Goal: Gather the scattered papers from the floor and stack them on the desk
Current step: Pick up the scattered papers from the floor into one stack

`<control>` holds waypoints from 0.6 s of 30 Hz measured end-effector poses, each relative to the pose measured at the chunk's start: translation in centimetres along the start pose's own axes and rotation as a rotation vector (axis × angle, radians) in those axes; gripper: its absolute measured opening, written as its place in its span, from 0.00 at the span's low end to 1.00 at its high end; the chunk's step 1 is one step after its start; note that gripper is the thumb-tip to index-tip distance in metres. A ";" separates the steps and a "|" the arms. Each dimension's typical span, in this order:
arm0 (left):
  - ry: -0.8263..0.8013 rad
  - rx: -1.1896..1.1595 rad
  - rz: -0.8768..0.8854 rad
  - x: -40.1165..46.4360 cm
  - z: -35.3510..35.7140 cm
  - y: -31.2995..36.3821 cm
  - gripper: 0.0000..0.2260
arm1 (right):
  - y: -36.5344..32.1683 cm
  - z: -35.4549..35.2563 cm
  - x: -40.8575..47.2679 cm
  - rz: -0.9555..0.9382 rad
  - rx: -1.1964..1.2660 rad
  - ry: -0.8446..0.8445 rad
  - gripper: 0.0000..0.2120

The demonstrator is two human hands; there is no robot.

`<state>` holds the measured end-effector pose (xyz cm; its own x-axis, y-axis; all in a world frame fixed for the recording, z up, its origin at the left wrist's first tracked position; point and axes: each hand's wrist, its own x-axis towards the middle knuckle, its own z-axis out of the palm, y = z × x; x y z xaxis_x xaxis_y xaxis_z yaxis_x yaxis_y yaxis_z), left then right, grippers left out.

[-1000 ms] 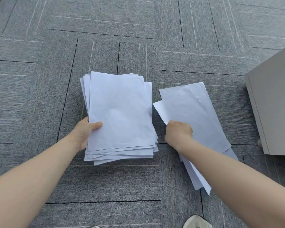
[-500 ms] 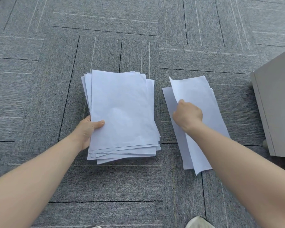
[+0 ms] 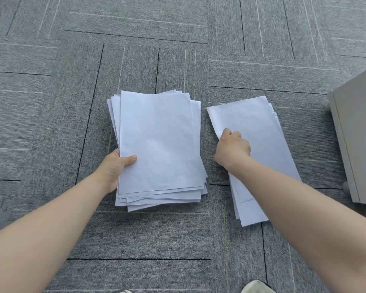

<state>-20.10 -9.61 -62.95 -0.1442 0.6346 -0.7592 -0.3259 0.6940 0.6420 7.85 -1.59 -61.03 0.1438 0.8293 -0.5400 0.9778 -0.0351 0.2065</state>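
A thick, loosely squared stack of white papers sits over the grey carpet at centre. My left hand grips its left edge, thumb on top. To the right lies a smaller pile of several white sheets, slightly fanned. My right hand is closed on that pile's left edge, and my forearm hides its near part. The desk is not in view.
A light grey cabinet on casters stands at the right edge, close to the smaller pile. Grey carpet tiles cover the floor all around. The toe of a shoe shows at the bottom edge.
My right hand has drawn the right-hand sheets together and turned them into a straighter pile, shifting its grip along their left edge. The left hand and big stack have held still.
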 end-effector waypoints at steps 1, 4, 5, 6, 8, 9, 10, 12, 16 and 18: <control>-0.003 0.000 0.001 0.0 0.0 0.0 0.16 | 0.0 -0.1 0.0 -0.009 -0.021 0.003 0.29; -0.005 0.007 0.003 -0.1 -0.1 -0.1 0.12 | 0.5 -0.1 0.5 -0.020 -0.012 0.046 0.20; -0.003 0.012 0.003 0.0 -0.1 -0.1 0.12 | 0.8 -0.2 0.7 -0.014 0.011 0.065 0.18; 0.000 0.016 0.003 -0.1 -0.2 -0.1 0.12 | 1.2 -0.2 0.9 -0.009 0.040 0.079 0.16; 0.004 0.031 0.006 0.0 -0.2 -0.1 0.13 | 1.7 -0.6 0.9 -0.006 0.096 0.117 0.15; 0.006 0.041 0.008 0.0 -0.2 -0.1 0.13 | 1.7 -0.9 0.7 -0.009 0.128 0.152 0.15; 0.008 0.049 0.009 0.0 -0.3 -0.1 0.14 | 1.4 -1.4 0.4 -0.021 0.167 0.193 0.15; 0.008 0.063 0.009 0.1 -0.2 -0.2 0.16 | 0.2 -2.6 -0.5 -0.072 0.249 0.262 0.15; -0.028 0.087 0.006 -0.4 0.5 0.0 0.12 | -3.5 -4.4 -2.1 -0.224 0.387 0.305 0.15; -0.036 0.092 0.016 -0.8 0.9 0.0 0.13 | -5.3 -4.8 -2.5 -0.281 0.427 0.304 0.16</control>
<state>-19.11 -9.76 -62.27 -0.1144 0.6569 -0.7453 -0.2364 0.7107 0.6626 1.58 -0.78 -56.87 -0.1179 0.9596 -0.2556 0.9559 0.0399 -0.2911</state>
